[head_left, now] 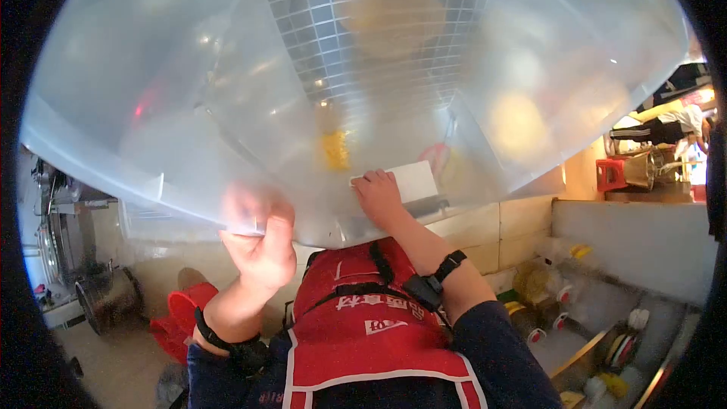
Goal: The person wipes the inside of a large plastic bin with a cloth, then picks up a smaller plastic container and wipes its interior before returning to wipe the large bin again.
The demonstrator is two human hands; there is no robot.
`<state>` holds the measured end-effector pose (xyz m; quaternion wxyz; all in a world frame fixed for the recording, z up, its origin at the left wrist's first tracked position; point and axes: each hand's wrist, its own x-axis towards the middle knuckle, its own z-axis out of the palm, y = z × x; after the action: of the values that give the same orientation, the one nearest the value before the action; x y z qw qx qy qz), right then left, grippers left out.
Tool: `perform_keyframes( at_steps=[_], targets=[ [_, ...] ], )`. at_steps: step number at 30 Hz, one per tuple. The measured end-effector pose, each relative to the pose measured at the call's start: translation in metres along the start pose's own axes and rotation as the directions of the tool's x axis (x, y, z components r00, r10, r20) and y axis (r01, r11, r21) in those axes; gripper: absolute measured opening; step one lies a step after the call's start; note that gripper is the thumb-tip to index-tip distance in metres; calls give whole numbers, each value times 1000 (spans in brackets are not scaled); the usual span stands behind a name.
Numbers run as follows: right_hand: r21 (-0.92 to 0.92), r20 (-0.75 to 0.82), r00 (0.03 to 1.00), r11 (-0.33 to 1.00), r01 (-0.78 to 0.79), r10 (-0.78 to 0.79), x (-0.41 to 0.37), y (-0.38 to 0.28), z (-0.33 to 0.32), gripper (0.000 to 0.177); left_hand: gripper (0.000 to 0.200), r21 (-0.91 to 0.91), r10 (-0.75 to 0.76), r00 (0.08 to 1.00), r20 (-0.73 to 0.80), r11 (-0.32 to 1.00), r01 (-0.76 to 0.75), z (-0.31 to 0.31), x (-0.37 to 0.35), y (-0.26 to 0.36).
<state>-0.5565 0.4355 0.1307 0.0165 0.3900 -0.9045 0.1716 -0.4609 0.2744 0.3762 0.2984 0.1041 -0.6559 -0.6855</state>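
Observation:
A large translucent plastic sheet spreads across the upper view, its lower rim crossing in front of my body. My left hand is closed at that rim, thumb and fingers pinching the edge, with the fingers blurred behind the plastic. My right hand has its fingers curled over the left end of a white rectangular piece. Just above it are a yellow item and a pink looped item. Through the haze shows a wire grid with a round tan shape behind it.
A red stool and a metal pot stand on the floor at left. On the lower right, a grey tray holds several yellow and white items. Another person is at far right, by a red stool and a metal bucket.

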Motion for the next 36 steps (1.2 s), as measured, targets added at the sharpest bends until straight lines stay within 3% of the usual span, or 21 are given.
perform_keyframes(
  at_steps=[2,5,7,9,11,12,14,16,18,20,23,26,28,30,32,33,34,35,36],
  targets=[
    [67,107,994,998,-14,7,-2,0,-8,14,21,-23,35,999,-21,999,-35,2,4,-4],
    [139,82,994,988,63,-75,-29,-10,-20,16,25,12,19,1000,-16,1000,-19,-2,-1,-7],
    [90,103,989,991,95,-104,-33,-9,-20,17,24,-74,-11,1000,-6,997,11,1,-2,-4],
    [49,130,982,990,132,-137,-26,-16,-26,18,24,-36,-5,1000,-18,999,4,-1,-1,-4],
    [149,-226,970,981,127,-91,-15,-25,-42,21,24,-22,0,1000,3,1000,0,0,4,-4],
    [116,-232,970,989,97,-68,-17,-18,-28,21,23,-90,-16,1000,-7,996,15,0,5,-6],
    [78,180,982,996,35,-49,-30,-6,14,20,23,-190,-37,999,13,981,39,3,6,-8],
    [75,159,987,997,6,-18,-20,-20,-10,18,21,-112,-5,999,42,994,10,-1,8,-8],
    [75,-8,999,996,40,-40,-13,-27,-16,17,19,-120,25,1000,-14,992,-26,6,9,-9],
    [17,185,983,1000,5,-8,-12,-23,-1,19,18,-138,44,998,-51,989,-51,11,12,-8],
    [21,143,988,997,-69,65,-20,-28,-5,20,18,-87,32,999,4,996,-32,10,11,-5],
    [170,247,968,981,-93,49,-17,-29,-15,32,19,-136,25,997,-69,990,-34,8,13,-7],
    [216,346,936,966,-145,63,-13,-22,-39,50,19,6,-19,1000,15,1000,19,-8,12,-21],
    [315,175,978,935,-161,110,-11,-4,-74,63,19,-14,-60,998,29,998,60,-10,12,-14],
    [451,78,955,844,-290,286,-11,20,-155,51,20,-25,-88,995,36,996,89,-10,15,-5],
    [398,-217,925,894,-207,311,-19,38,-182,38,21,-63,-82,996,43,994,85,-8,15,-4],
    [457,-419,887,889,20,196,-23,52,-231,22,21,-102,-75,996,50,992,80,-10,15,-2],
    [464,-527,726,865,-190,442,-37,63,-258,9,21,-79,-79,997,24,994,81,-13,16,2],
    [424,-686,584,891,-165,435,-44,83,-288,3,22,-73,-106,994,40,991,108,-15,19,5]
  ],
)
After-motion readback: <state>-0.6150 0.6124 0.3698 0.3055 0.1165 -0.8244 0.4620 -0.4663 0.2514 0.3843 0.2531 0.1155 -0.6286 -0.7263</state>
